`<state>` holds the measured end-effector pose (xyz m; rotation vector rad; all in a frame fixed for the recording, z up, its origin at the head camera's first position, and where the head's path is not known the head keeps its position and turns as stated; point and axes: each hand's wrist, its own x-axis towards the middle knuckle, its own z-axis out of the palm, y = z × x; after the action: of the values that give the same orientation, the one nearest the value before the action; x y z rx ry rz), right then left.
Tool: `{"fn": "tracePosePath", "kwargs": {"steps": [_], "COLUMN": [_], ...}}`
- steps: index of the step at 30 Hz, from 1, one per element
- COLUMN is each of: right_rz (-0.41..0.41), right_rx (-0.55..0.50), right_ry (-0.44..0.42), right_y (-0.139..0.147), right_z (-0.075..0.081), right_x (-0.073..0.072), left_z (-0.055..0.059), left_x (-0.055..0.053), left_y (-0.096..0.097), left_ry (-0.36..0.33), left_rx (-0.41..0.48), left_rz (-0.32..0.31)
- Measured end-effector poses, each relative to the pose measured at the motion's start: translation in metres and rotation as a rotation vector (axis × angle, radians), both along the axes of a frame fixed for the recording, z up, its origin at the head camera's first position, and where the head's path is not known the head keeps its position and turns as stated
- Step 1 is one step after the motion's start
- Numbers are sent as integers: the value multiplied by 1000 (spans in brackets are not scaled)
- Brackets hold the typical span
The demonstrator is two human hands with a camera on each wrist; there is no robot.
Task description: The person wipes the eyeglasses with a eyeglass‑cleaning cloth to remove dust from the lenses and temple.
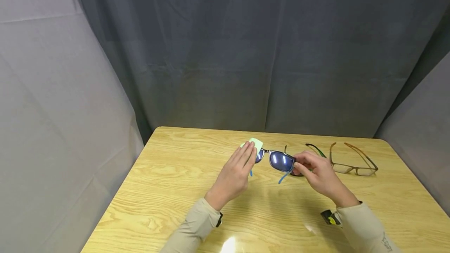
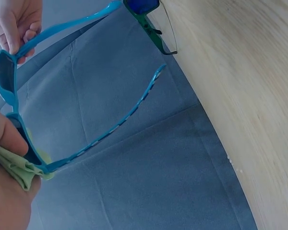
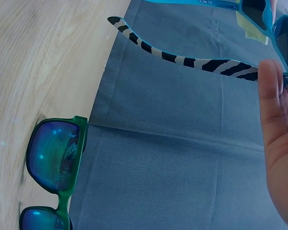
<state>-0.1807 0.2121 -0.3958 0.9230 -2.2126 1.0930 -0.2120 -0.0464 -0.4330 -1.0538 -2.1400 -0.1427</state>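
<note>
Held up over the table is a pair of sunglasses with dark lenses, blue on the frame's inner side. My right hand pinches it at the hinge of one lens. A zebra-striped temple arm stretches away from those fingers in the right wrist view. At the other lens, my left hand grips a light green cloth folded around the lens. The thumb lies on the inner side of that lens in the left wrist view, with the cloth bunched below it. Cloth and fingers hide most of this lens.
Green-framed sunglasses with mirrored lenses lie on the table, partly hidden behind my right hand in the head view. Right of them sit clear eyeglasses with brownish arms. A dark grey curtain hangs behind the table's far edge.
</note>
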Motion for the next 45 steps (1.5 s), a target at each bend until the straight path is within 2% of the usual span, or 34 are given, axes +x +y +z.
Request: {"fn": "tracePosePath", "kwargs": {"steps": [5,12,20,30,38,45], "right_rz": [15,27,17,38,23,24], "right_rx": [-10,-23,-33,-29,-41,-39], "right_ry": [21,54,49,71,77,77], "right_y": [-2,-5,-6,-6,-6,-5], "right_z": [0,4,4,2,1,-1], "right_x": [-1,-2,-1,-2,-2,-2], "left_z": [-1,1,3,0,4,5], "left_x": [0,0,3,5,7,7], "left_y": [3,5,10,17,19,16], "left_ry": [-3,50,19,80,18,9], "left_rx": [-9,-26,-29,-33,-50,-53], "left_rz": [1,14,34,-4,-47,-94]}}
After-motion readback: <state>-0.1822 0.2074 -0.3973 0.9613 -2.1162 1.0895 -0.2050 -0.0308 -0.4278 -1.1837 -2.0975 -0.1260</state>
